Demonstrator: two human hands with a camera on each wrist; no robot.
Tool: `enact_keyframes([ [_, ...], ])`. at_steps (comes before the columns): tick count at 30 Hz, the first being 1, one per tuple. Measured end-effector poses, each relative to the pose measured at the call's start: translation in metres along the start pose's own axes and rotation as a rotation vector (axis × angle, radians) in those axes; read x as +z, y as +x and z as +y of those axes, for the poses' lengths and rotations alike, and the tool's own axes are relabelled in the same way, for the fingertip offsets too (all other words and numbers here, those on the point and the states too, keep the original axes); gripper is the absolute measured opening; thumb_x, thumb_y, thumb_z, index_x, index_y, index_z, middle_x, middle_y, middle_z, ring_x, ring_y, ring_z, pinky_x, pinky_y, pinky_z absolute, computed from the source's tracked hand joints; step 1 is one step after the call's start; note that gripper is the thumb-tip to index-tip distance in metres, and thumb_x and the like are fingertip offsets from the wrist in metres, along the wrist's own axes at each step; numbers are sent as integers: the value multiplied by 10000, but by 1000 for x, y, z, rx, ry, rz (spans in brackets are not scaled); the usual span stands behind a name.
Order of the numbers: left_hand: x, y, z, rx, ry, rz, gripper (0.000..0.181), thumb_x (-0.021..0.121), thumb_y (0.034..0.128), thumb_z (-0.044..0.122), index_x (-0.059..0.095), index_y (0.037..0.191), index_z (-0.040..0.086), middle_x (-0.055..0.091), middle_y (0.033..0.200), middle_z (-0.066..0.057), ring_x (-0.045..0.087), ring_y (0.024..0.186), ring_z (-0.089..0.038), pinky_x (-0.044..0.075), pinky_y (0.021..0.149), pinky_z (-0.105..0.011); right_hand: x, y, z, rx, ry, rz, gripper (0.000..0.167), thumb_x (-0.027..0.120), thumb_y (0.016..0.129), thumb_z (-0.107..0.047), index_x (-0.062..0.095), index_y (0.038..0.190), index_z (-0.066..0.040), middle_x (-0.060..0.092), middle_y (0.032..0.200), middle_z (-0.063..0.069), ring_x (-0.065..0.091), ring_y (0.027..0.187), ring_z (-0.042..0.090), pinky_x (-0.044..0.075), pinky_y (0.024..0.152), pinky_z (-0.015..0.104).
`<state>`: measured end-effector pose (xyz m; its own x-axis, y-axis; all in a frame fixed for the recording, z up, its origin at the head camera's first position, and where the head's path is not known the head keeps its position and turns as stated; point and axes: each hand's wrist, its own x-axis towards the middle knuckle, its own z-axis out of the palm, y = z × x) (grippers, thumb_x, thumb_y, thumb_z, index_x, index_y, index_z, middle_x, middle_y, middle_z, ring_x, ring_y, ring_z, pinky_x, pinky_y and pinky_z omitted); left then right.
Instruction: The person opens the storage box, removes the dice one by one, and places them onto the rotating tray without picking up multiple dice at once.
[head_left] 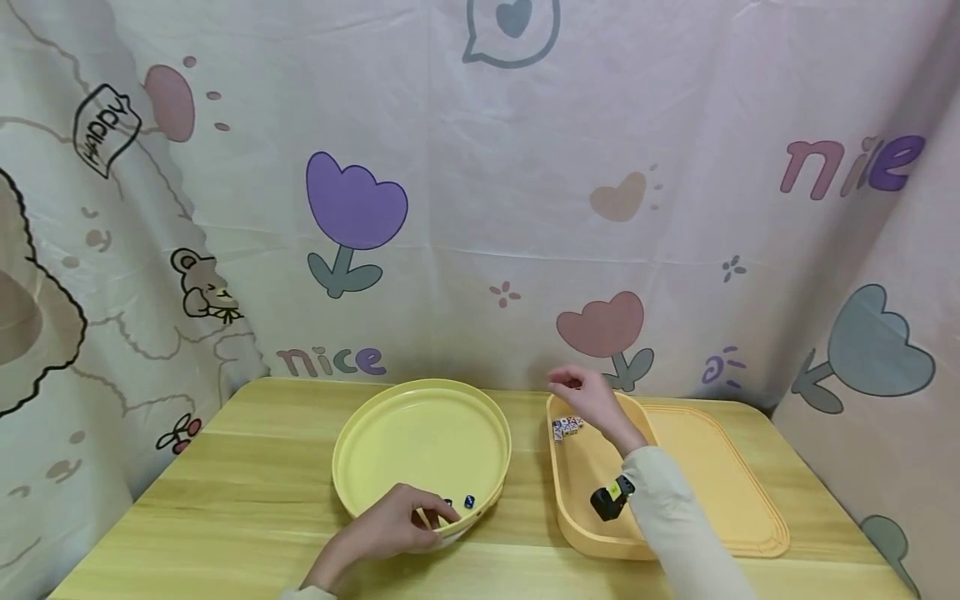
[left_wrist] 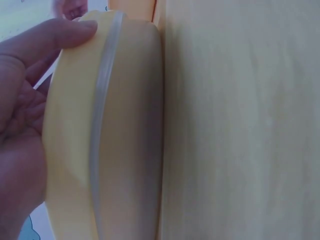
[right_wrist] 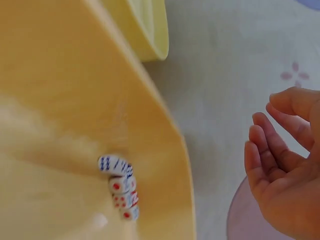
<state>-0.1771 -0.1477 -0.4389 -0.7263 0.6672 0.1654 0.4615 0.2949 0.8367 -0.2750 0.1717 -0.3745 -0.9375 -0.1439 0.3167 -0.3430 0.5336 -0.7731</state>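
- Head view: the left hand (head_left: 397, 525) pinches the near rim of the round yellow tray (head_left: 420, 446), fingers over the inside, thumb outside.
- Two dark dice (head_left: 469, 502) lie in the tray by that hand; its fingers partly hide one.
- The right hand (head_left: 592, 404) is over the far end of the orange box (head_left: 577, 475), fingers loosely bent, nothing visible in them.
- White dice (head_left: 567, 427) sit clustered in the box's far left corner, below the right hand.
- The right sleeve (head_left: 690, 517) crosses the box's right wall and hides part of it; a black wrist camera (head_left: 609, 502) blocks some of the box floor.
- A flat panel (head_left: 720, 483) lies just right of the box, all on the wooden table (head_left: 247, 483) before a printed curtain (head_left: 465, 183).
- Left wrist view: the thumb presses the tray's outer wall, other fingers behind the rim; a pale band runs below the wall. The wall blocks sight of the dark dice.
- Right wrist view: the thumb is apart from the curved fingers, the palm bare. The white dice, dotted red and blue, are bunched near the box wall.
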Motion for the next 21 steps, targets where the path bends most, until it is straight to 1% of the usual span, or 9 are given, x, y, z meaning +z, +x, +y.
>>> enact_keyframes([
  [4, -1, -1, 0, -7, -6, 4, 216, 698, 789, -5, 746, 988, 63, 635, 835, 96, 574, 747, -33, 529, 656, -237, -3, 3, 15, 46, 21, -9, 205, 602, 922, -29, 672, 1093, 59, 666, 1060, 210, 615, 956, 298, 509, 807, 374],
  [9, 0, -2, 1, -10, -11, 3, 214, 697, 791, -11, 745, 989, 56, 644, 850, 92, 575, 753, -29, 534, 666, -236, -5, 5, 35, 150, 50, 24, 223, 581, 925, -24, 657, 1101, 89, 667, 1073, 198, 606, 1001, 304, 487, 878, 413],
  [16, 0, -2, 2, -11, -16, 2, 213, 691, 803, -9, 744, 998, 58, 645, 852, 88, 578, 750, -31, 533, 670, -235, -5, 1, 52, 261, 45, 78, 204, 577, 929, -24, 666, 1076, 85, 650, 1057, 202, 584, 976, 303, 469, 854, 400],
  [18, 0, -1, 2, -8, -22, 3, 210, 690, 805, -11, 744, 997, 52, 647, 856, 88, 578, 753, -30, 535, 674, -236, -4, 0, 57, 288, 37, 84, 207, 571, 932, -24, 666, 1082, 82, 642, 1076, 212, 574, 999, 319, 463, 863, 409],
  [21, 1, -1, 2, -5, -25, 6, 208, 687, 803, -18, 744, 994, 44, 649, 859, 91, 579, 755, -25, 538, 678, -236, -2, -1, 65, 308, 36, 86, 214, 564, 928, -14, 667, 1084, 90, 638, 1114, 229, 558, 1058, 349, 455, 901, 430],
])
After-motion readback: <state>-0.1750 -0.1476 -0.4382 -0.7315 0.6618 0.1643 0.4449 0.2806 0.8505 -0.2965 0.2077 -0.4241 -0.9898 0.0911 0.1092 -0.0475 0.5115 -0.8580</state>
